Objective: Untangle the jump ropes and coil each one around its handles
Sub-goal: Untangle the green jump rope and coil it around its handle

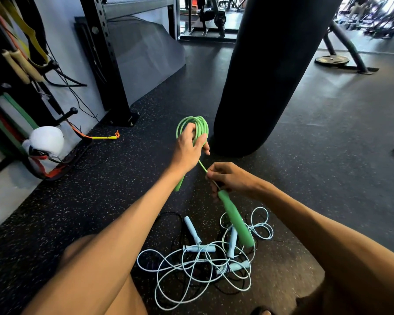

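Observation:
My left hand (190, 148) grips a coil of green jump rope (200, 125) held up above the floor, with one green handle (179, 184) sticking out below the wrist. A short stretch of green cord runs down to my right hand (229, 178), which pinches it just above the second green handle (235, 219). That handle hangs down over the pile. On the floor below lies a tangle of light blue ropes (191, 271) with several light blue handles (192, 230), mixed with a thin black rope (168, 215).
A black punching bag (266, 71) hangs just behind my hands. A black rack post (110, 64) stands at left, with a white boxing glove (47, 140) and resistance bands on the wall. An orange and yellow rope (104, 137) lies near the post. My knees flank the pile.

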`<state>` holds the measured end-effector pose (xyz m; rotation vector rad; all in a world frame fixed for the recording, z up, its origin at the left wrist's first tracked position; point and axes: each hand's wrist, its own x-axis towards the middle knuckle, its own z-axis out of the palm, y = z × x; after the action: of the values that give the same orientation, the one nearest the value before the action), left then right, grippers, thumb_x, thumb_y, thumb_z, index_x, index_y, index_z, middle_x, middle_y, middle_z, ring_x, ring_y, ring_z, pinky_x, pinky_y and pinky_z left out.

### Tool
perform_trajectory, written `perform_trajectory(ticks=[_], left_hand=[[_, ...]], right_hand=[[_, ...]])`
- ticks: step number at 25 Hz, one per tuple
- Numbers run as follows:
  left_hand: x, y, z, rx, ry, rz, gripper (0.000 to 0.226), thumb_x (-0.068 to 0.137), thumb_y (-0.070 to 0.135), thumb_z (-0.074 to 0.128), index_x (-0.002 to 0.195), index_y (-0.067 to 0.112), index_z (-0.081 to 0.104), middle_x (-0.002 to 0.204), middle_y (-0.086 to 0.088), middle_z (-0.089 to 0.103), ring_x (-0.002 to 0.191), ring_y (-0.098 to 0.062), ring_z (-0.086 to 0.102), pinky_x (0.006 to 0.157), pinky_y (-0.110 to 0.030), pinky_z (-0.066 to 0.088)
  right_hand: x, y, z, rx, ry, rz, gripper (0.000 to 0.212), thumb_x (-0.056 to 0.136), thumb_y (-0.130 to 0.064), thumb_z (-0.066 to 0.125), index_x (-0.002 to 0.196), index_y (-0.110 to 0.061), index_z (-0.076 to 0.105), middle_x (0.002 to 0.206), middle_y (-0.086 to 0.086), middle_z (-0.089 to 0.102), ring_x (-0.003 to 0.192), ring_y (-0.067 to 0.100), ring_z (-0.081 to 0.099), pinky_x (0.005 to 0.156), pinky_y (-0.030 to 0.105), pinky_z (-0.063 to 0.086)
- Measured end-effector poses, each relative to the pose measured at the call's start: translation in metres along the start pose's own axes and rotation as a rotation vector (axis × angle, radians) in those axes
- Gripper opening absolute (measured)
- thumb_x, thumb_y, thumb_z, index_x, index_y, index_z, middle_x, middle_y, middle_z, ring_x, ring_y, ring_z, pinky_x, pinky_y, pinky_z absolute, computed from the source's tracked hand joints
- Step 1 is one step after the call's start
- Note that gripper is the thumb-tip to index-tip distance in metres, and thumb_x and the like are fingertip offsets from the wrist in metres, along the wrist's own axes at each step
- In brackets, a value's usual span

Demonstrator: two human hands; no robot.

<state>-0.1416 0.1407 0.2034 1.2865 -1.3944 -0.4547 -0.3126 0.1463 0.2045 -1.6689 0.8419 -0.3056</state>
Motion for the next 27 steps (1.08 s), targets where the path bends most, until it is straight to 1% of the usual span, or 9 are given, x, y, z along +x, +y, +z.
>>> perform_trajectory(ticks=[3,6,9,11,14,16,18,22,27], left_hand=[[-0.001,-0.006,-0.001,0.235,-0.144,0.027,0.008,0.095,0.01,0.054,0.096,0.003,0.052,0.069,-0.005,0.07,0.059,-0.015,0.068,0.064,-0.03,0.055],[-0.004,-0.007,-0.005,0.38,-0.348,-0.058,0.009,0.095,0.013,0.057,0.091,0.005,0.058,0.072,-0.005,0.071,0.058,-0.008,0.067,0.063,-0.03,0.055],[-0.006,-0.003,-0.004,0.366,-0.565,-0.253,0.019,0.098,0.015,0.052,0.084,0.003,0.057,0.064,-0.009,0.067,0.048,-0.017,0.063,0.053,-0.027,0.051],[-0.007,-0.002,-0.005,0.315,-0.663,-0.354,0.028,0.102,0.02,0.047,0.079,0.008,0.057,0.059,-0.007,0.062,0.046,-0.017,0.057,0.052,-0.026,0.046],[-0.01,-0.001,-0.012,0.198,-0.764,-0.467,0.04,0.104,0.031,0.04,0.088,0.003,0.063,0.059,-0.004,0.055,0.047,-0.014,0.048,0.051,-0.022,0.041],[-0.014,0.002,-0.019,0.071,-0.763,-0.526,0.047,0.104,0.035,0.04,0.092,-0.002,0.066,0.056,-0.002,0.049,0.045,-0.012,0.04,0.048,-0.023,0.036],[-0.017,0.003,-0.029,-0.061,-0.709,-0.572,0.046,0.104,0.034,0.041,0.084,0.0,0.066,0.052,-0.003,0.044,0.043,-0.011,0.033,0.047,-0.023,0.033],[-0.023,0.004,-0.056,-0.195,-0.508,-0.576,0.04,0.101,0.027,0.044,0.074,0.003,0.062,0.045,0.0,0.038,0.038,-0.011,0.028,0.049,-0.026,0.03],[-0.026,-0.002,-0.099,-0.305,-0.254,-0.599,0.04,0.098,0.023,0.045,0.067,0.002,0.061,0.04,0.0,0.031,0.033,-0.012,0.025,0.048,-0.028,0.033]], right_hand=[[-0.003,-0.006,-0.004,0.02,-0.005,-0.035,0.021,0.104,-0.014,0.043,0.1,0.003,0.055,0.066,0.013,0.05,0.055,0.023,0.054,0.05,0.032,0.052],[0.0,-0.007,-0.017,-0.149,0.084,-0.072,0.027,0.103,-0.016,0.048,0.096,0.007,0.061,0.066,0.013,0.048,0.056,0.023,0.048,0.05,0.028,0.043],[0.001,-0.005,-0.032,-0.391,0.174,-0.146,0.017,0.094,-0.019,0.065,0.091,-0.003,0.069,0.069,0.009,0.058,0.06,0.017,0.051,0.055,0.032,0.044],[-0.001,-0.006,-0.036,-0.526,0.208,-0.19,0.011,0.089,-0.019,0.069,0.093,-0.008,0.069,0.079,0.006,0.065,0.067,0.014,0.056,0.063,0.033,0.049],[0.0,-0.008,-0.035,-0.651,0.261,-0.262,0.012,0.087,-0.019,0.071,0.093,-0.01,0.066,0.08,-0.005,0.062,0.07,0.007,0.056,0.064,0.023,0.047],[0.004,-0.008,-0.032,-0.651,0.292,-0.311,0.015,0.087,-0.02,0.072,0.095,-0.011,0.063,0.08,-0.008,0.06,0.071,0.006,0.057,0.063,0.017,0.045],[0.01,-0.006,-0.025,-0.621,0.311,-0.353,0.017,0.089,-0.022,0.07,0.1,-0.011,0.063,0.085,-0.006,0.062,0.076,0.008,0.058,0.065,0.014,0.044],[0.03,-0.017,-0.001,-0.44,0.239,-0.389,0.021,0.094,-0.027,0.064,0.11,-0.014,0.065,0.1,-0.003,0.069,0.09,0.007,0.065,0.08,0.021,0.052],[0.06,-0.04,0.035,-0.299,0.121,-0.385,0.024,0.091,-0.016,0.069,0.113,-0.01,0.064,0.097,-0.003,0.068,0.081,-0.005,0.061,0.076,0.013,0.05]])
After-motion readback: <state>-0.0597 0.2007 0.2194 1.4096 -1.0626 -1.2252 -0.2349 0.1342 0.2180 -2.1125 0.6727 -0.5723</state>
